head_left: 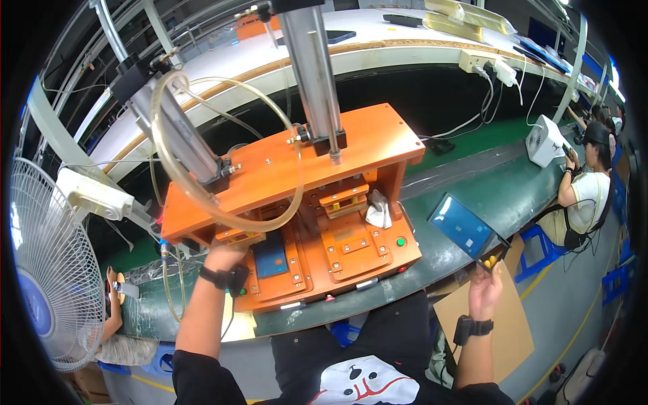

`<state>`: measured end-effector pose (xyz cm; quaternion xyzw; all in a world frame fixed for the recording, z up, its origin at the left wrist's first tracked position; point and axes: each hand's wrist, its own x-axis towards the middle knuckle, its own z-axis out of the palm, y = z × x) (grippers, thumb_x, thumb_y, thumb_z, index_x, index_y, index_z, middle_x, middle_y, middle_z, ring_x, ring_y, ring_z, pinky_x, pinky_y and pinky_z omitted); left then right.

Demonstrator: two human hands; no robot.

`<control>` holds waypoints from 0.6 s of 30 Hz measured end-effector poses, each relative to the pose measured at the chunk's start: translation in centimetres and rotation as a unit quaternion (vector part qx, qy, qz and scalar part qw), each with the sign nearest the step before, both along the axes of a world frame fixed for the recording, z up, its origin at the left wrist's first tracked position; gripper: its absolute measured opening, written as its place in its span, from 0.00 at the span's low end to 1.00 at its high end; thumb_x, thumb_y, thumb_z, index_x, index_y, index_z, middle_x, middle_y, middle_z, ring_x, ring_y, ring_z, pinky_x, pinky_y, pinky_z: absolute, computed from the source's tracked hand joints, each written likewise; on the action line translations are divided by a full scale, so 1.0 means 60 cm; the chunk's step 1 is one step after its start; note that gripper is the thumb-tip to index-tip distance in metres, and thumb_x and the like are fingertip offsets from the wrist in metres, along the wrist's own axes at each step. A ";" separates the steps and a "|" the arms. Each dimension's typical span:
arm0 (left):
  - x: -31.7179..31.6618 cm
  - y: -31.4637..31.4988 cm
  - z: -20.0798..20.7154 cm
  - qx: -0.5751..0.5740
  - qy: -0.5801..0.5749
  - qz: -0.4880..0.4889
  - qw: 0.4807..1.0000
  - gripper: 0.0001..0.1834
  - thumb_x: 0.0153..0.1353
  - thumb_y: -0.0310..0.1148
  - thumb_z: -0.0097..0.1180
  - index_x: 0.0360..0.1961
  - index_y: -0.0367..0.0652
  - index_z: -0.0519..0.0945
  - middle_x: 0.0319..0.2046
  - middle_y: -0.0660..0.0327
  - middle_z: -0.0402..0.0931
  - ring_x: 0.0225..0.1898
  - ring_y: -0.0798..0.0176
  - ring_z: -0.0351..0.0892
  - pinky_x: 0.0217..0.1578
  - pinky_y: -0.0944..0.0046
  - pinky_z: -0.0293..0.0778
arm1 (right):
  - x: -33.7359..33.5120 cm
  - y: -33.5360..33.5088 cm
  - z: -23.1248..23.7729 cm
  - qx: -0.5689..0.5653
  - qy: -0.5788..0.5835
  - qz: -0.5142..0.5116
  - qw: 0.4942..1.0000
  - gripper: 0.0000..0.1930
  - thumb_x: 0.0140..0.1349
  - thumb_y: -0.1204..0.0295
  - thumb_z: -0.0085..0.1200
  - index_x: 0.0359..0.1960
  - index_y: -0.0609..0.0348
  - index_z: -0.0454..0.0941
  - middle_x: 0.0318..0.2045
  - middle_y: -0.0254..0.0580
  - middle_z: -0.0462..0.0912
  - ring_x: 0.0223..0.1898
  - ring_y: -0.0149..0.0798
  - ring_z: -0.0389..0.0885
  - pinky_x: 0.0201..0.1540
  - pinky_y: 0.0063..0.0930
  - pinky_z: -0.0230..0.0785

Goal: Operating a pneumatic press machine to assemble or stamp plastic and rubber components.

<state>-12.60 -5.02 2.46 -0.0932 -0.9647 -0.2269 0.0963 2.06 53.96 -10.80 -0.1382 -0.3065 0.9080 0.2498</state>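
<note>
My right hand (484,291) pinches the lower corner of a thin blue rectangular screen panel (461,224) with dark edges. Yellow covers show on its fingertips. The panel is tilted over the bench, to the right of an orange two-station press (351,138). Beneath the press's left cylinder, my left hand (227,256) reaches in beside the left fixture, its fingers mostly hidden by the machine. Another blue panel (271,258) lies in that fixture, next to the hand. A white cloth (379,210) is tucked beside the right fixture (356,247).
A green button (401,241) sits at the press's right front. Clear hoses (158,128) loop above it. A large fan (50,270) stands at the left. A dark green bench (499,189) runs rightward to a small white fan (544,143) and a seated person (584,175). Cardboard (486,324) lies below.
</note>
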 end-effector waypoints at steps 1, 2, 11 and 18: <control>0.005 0.037 0.044 0.070 -0.147 0.103 0.981 0.11 0.63 0.28 0.68 0.47 0.42 0.86 0.38 0.60 0.88 0.42 0.62 0.87 0.41 0.60 0.83 | -0.013 0.006 -0.020 0.008 -0.036 -0.027 0.999 0.14 0.76 0.59 0.54 0.53 0.53 0.78 0.46 0.37 0.85 0.46 0.34 0.83 0.36 0.22 0.70; -0.021 -0.004 0.001 0.061 -0.084 0.045 0.994 0.09 0.66 0.33 0.67 0.45 0.41 0.86 0.40 0.61 0.87 0.44 0.65 0.85 0.42 0.60 0.82 | -0.031 0.010 -0.040 0.008 -0.037 -0.029 0.999 0.14 0.76 0.59 0.54 0.53 0.53 0.78 0.46 0.37 0.85 0.46 0.34 0.83 0.36 0.22 0.70; -0.008 0.016 0.014 0.015 -0.075 0.051 0.996 0.11 0.64 0.35 0.67 0.43 0.41 0.85 0.37 0.59 0.86 0.41 0.60 0.86 0.41 0.57 0.82 | -0.332 0.013 -0.113 0.010 -0.070 0.009 0.997 0.14 0.77 0.59 0.52 0.52 0.56 0.76 0.45 0.36 0.86 0.47 0.39 0.87 0.31 0.21 0.65; -0.003 -0.009 0.043 -0.023 -0.076 0.061 0.995 0.12 0.63 0.38 0.68 0.41 0.41 0.85 0.34 0.57 0.85 0.39 0.55 0.86 0.40 0.55 0.81 | -0.578 -0.115 -0.063 0.171 -0.219 0.243 0.930 0.23 0.75 0.57 0.51 0.59 0.67 0.71 0.43 0.52 0.83 0.28 0.42 0.89 0.21 0.25 0.75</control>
